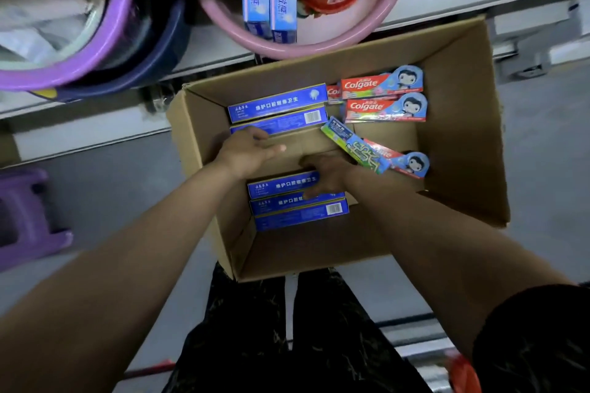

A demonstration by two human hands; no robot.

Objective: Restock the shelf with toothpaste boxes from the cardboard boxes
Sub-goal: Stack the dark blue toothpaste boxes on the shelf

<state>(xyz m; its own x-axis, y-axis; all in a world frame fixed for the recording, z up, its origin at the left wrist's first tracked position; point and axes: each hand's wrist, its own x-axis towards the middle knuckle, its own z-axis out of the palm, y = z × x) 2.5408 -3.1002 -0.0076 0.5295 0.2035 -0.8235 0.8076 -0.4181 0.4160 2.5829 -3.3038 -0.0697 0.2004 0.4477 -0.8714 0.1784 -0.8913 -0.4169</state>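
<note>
Blue cardboard toothpaste boxes [282, 186] look light, stiff, crushable: take the long sides. Your right hand [329, 175] grips one; left hand [252, 151] hangs open.

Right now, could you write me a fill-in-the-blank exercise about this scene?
The right hand grips a ___ toothpaste box.
The left hand holds ___.
The Colgate boxes are mostly ___.
Beyond the cardboard box, a ___ basin holds more toothpaste.
Missing words: blue; nothing; red; pink.

Blue toothpaste boxes [277, 103] (white lettering), red Colgate packs [381, 83], brown cardboard box [459, 112], pink basin [319, 45].
</note>
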